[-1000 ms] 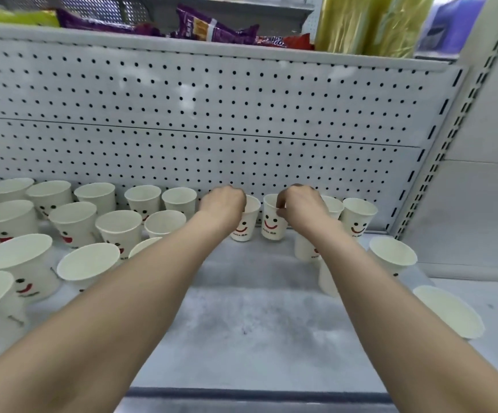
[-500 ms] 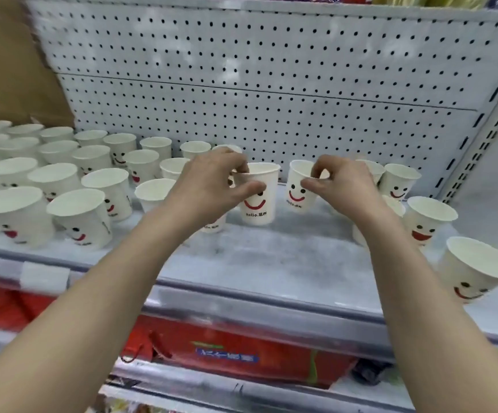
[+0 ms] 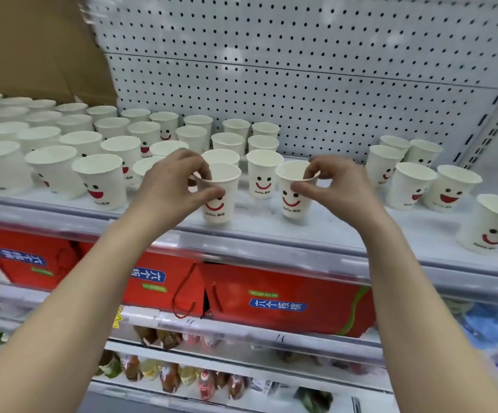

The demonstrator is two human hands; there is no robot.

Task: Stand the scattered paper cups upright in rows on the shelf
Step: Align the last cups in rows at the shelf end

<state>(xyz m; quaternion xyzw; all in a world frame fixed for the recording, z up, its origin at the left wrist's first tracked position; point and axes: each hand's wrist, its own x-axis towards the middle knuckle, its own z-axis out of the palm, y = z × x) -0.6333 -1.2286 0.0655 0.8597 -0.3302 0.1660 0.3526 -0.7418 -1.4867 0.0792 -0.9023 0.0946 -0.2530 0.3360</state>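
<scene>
White paper cups with red smiley faces stand on a white shelf (image 3: 331, 228). My left hand (image 3: 176, 186) pinches the rim of one upright cup (image 3: 219, 201) near the shelf's front edge. My right hand (image 3: 334, 186) pinches the rim of another upright cup (image 3: 293, 198) beside it. Between them, slightly further back, stands a third cup (image 3: 264, 178). Several upright cups (image 3: 101, 180) fill the left part in rows. A loose group of cups (image 3: 410, 186) sits on the right, with one cup (image 3: 493, 225) tilted at the far right.
A perforated white back panel (image 3: 301, 70) closes the shelf behind the cups, and brown cardboard (image 3: 33, 46) leans at the upper left. Red gift boxes (image 3: 271, 299) fill the shelf below; packaged snacks (image 3: 182, 377) lie lower still.
Both hands have drawn their cups from the back of the shelf toward its front edge. The camera has pulled back and tilted down, showing the lower shelves.
</scene>
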